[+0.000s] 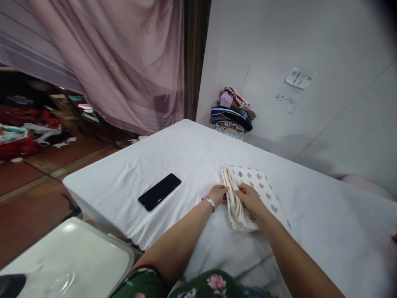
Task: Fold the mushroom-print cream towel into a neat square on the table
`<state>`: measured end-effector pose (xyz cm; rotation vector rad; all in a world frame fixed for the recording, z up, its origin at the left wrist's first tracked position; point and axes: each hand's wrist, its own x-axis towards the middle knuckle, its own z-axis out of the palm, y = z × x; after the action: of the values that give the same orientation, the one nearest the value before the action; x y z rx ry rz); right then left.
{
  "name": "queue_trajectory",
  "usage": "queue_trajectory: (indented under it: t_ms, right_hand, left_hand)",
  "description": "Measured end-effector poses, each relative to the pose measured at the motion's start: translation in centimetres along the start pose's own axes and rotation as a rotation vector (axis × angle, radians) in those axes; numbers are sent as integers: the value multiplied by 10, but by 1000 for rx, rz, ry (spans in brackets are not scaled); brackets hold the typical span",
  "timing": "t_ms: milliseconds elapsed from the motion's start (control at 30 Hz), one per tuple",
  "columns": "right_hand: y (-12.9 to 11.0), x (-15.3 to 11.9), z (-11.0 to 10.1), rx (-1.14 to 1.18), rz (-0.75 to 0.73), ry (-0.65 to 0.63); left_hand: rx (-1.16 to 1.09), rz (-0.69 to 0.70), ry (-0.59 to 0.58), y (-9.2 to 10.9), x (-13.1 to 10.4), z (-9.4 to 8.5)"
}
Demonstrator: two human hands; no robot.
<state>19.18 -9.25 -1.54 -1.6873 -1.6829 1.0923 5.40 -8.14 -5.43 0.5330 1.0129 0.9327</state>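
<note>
A cream cloth (263, 186) with grey and coloured prints lies partly folded on the white-covered table (192, 145). Its left side shows several layered edges. My left hand (218, 194), with a bracelet at the wrist, has its fingers closed on the left edge of those layers. On their right side, my right hand (249, 198) pinches the folded band between thumb and fingers. A black phone (159, 191) lies flat to the left of both hands, touched by neither.
Folded clothes (232, 111) are stacked beyond the table's far edge, against the grey wall (294, 41). A pink curtain (130, 54) hangs behind at left. A white stool-like surface (74, 252) stands at lower left.
</note>
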Motion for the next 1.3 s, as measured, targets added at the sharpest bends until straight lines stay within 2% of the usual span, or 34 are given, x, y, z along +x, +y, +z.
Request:
queue_trajectory:
  t_ms: [100, 267, 367, 533, 667, 767, 867, 933, 1000, 1133, 1300]
  right_hand:
    - [4, -2, -2, 198, 35, -16]
    - [7, 0, -3, 194, -14, 26]
    - [4, 1, -1, 108, -68, 65]
    - [-5, -3, 4, -274, -188, 105]
    - [-14, -10, 9, -432, -209, 106]
    - [-15, -14, 11, -469, -228, 93]
    - [-9, -13, 6, -344, -281, 18]
    - [-4, -5, -2, -213, -257, -38]
    - [-2, 9, -12, -149, -194, -37]
    - [-11, 44, -24, -260, -151, 80]
    - [-30, 76, -13, -390, -141, 89]
  left_hand:
    - [1, 3, 2, 0, 0, 0]
    - [9, -3, -12, 3, -5, 0]
    - [37, 4, -10, 4, -6, 1]
    - [62, 43, 44, 1, -5, 4]
    - [58, 72, 84, -1, -5, 4]
    - [50, 73, 85, -1, -6, 2]
    - [76, 90, 82, -3, -3, 1]
    - [86, 93, 77, -4, -1, 1]
    - [79, 86, 66, -5, 0, 2]
    - [84, 93, 61, -7, 1, 2]
    - [106, 114, 72, -8, 3, 0]
